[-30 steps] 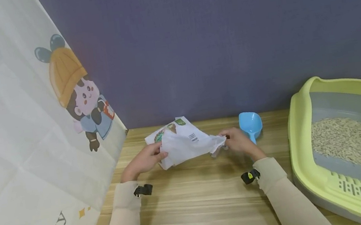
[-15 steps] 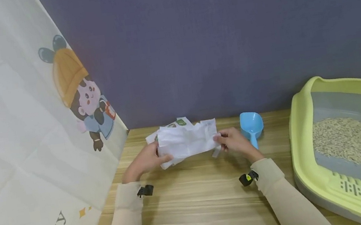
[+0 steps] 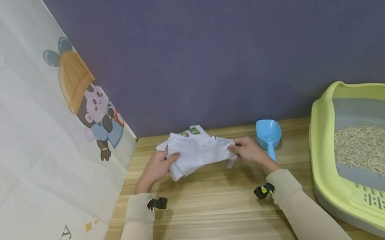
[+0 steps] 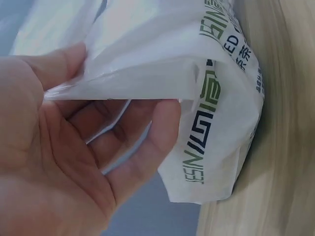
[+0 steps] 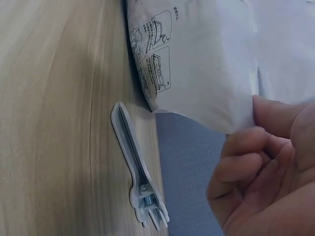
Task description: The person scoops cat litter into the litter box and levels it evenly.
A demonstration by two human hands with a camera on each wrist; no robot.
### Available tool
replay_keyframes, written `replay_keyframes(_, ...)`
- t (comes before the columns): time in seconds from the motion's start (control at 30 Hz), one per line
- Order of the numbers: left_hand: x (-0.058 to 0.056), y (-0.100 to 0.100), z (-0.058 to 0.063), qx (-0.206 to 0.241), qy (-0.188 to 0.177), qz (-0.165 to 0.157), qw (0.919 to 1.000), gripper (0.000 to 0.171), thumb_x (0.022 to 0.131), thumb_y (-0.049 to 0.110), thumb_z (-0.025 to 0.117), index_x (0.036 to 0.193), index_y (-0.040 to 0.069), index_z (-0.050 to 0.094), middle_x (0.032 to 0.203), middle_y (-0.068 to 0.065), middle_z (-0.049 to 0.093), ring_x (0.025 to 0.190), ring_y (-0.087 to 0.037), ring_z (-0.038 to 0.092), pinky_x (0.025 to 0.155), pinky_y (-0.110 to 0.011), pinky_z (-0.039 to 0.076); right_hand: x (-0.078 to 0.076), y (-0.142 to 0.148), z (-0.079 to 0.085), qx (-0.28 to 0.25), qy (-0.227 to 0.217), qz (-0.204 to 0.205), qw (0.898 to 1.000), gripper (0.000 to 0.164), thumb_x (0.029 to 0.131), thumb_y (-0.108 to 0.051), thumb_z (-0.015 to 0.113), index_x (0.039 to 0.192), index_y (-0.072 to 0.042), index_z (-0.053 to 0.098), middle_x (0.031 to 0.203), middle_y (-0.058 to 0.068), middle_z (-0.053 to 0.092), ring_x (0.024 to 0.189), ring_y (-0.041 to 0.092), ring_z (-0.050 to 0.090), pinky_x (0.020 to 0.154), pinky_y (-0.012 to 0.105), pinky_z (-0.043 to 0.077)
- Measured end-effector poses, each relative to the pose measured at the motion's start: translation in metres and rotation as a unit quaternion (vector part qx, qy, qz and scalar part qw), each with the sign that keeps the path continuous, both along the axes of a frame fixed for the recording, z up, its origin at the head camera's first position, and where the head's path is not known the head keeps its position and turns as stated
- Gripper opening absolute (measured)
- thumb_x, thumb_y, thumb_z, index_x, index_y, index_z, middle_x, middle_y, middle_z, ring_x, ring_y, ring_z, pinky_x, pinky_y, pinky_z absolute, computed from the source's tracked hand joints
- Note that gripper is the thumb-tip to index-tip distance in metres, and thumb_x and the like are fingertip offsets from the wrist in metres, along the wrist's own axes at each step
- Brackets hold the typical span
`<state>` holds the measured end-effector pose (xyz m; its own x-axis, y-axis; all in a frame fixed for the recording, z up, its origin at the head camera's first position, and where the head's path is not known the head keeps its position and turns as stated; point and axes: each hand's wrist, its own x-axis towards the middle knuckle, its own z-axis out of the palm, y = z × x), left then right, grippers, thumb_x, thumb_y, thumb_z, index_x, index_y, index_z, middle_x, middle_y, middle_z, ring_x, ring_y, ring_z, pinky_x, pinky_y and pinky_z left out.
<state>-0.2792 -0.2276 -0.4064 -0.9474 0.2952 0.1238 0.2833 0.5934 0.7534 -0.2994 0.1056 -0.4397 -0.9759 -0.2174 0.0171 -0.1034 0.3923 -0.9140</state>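
Note:
A white printed plastic bag [image 3: 200, 153] lies on the wooden table, its crumpled upper edge spread between both hands. At its left corner, my left hand [image 3: 158, 167] pinches the film between thumb and fingers; the left wrist view shows the thumb on top of the folded film [image 4: 133, 78] and the fingers beneath. The right corner is pinched by my right hand [image 3: 249, 151], with thumb and curled fingers visible in the right wrist view. A white bag clip [image 5: 140, 172] with a metal spring lies on the table beside the bag, near the right hand.
Behind the right hand a blue scoop [image 3: 268, 134] rests on the table. A yellow-rimmed grey litter box [image 3: 324, 151] holding pellets [image 3: 377, 152] stands at the right. A dark wall [image 3: 205, 53] rises behind the table, and a printed white sheet [image 3: 24, 117] hangs at the left.
The bag's upper part was bunched toward the right hand; it was then spread into a raised flat flap between both hands. Now that flap sits lower and more folded. The hands stay nearly in place.

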Motion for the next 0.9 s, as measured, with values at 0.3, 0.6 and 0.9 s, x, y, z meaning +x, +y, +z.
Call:
replay_keyframes(0.3, 0.000, 0.002, -0.002, 0.069, -0.100, 0.017, 0.9925, 0.039, 0.104, 0.028, 0.058, 0.089, -0.004, 0.073, 0.082, -0.007, 0.073, 0.072, -0.013, 0.066, 0.071, -0.036, 0.056, 0.000, -0.001, 0.002, 0.003, -0.022, -0.019, 1.000, 0.030, 0.104, -0.019, 0.056, 0.111, 0.007, 0.070, 0.069, -0.001, 0.050, 0.065, 0.011, 0.045, 0.058, 0.024, 0.040)
replay_keyframes(0.6, 0.003, -0.003, -0.001, 0.075, -0.161, -0.053, 0.9826, 0.025, 0.097, 0.017, 0.068, 0.101, -0.007, 0.073, 0.088, -0.004, 0.077, 0.077, -0.010, 0.069, 0.080, -0.041, 0.058, -0.002, 0.001, -0.002, 0.012, -0.031, -0.039, 0.999, 0.030, 0.102, -0.020, 0.059, 0.111, 0.006, 0.072, 0.083, 0.004, 0.064, 0.076, 0.017, 0.054, 0.063, 0.025, 0.044)
replay_keyframes(0.9, -0.001, 0.001, -0.012, 0.016, -0.201, -0.009, 0.9794, 0.018, 0.090, 0.016, 0.075, 0.096, -0.001, 0.073, 0.078, -0.002, 0.071, 0.067, -0.010, 0.065, 0.073, -0.039, 0.058, -0.003, 0.001, -0.008, 0.052, -0.012, -0.056, 0.997, 0.022, 0.097, -0.021, 0.066, 0.087, -0.002, 0.072, 0.082, 0.003, 0.058, 0.074, 0.016, 0.049, 0.063, 0.028, 0.042)
